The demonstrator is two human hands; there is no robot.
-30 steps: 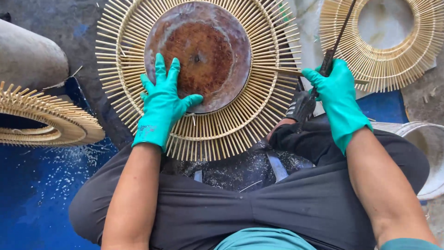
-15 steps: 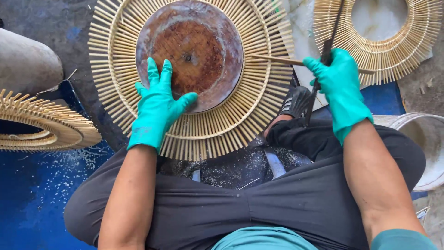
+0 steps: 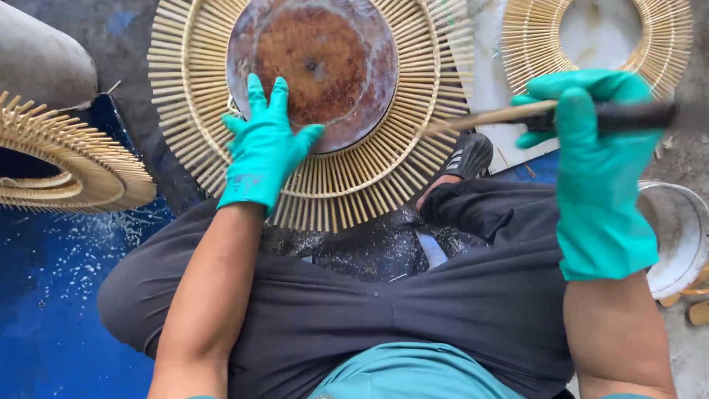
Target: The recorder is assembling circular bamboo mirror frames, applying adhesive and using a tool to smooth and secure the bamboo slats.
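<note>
hands at the bamboo sunburst ring

i see the left hand [image 3: 264,151] in a teal glove, laid flat with its fingers [image 3: 278,92] spread wide. the palm covers the inner band of the bamboo stick ring [image 3: 354,177], and the fingertips reach onto the rusty round metal plate [image 3: 314,63] that sits in the ring's centre. this hand holds nothing; it presses down only.

the right hand [image 3: 598,174], also gloved in teal, is raised to the right of the ring and above the knee. its fingers [image 3: 572,111] are closed around a dark-handled tool [image 3: 639,116], blurred, together with a thin bamboo stick [image 3: 487,117]. the stick's free end points left and lies over the outer edge of the ring.

the ring lies on the floor, directly in front of the crossed legs in dark trousers [image 3: 413,295]. a second finished ring [image 3: 598,37] lies at the upper right, a third [image 3: 66,166] at the left edge, partly over a blue sheet [image 3: 44,295]. a white bucket [image 3: 676,236] stands beside the right forearm.
</note>
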